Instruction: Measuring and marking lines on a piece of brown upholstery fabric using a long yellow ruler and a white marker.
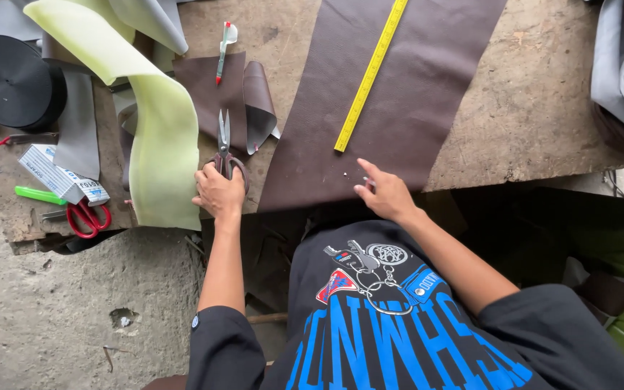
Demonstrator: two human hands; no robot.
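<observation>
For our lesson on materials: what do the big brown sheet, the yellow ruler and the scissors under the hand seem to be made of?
Brown sheet: probably faux leather or leather, matte, with a faint grain; it lies limp and flat.
Yellow ruler: looks like a flexible measuring tape, likely plastic or coated cloth, with printed marks.
Scissors: grey metal blades, dull sheen; the left hand covers the handles.

Probably a leather or upholstery workshop: rough workbench (536,108) with brown sheets (399,94) (cut pieces), scissors (223,141), ruler (371,72).

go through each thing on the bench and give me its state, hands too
left hand: gripping the dark scissors
dark scissors: blades shut, pointing away
right hand: flat on the brown sheet
brown sheet: spread flat
yellow ruler: lying diagonally on the sheet
red scissors: lying unused
small brown piece: one edge curled up
yellow-green strip: draped, curving
</observation>
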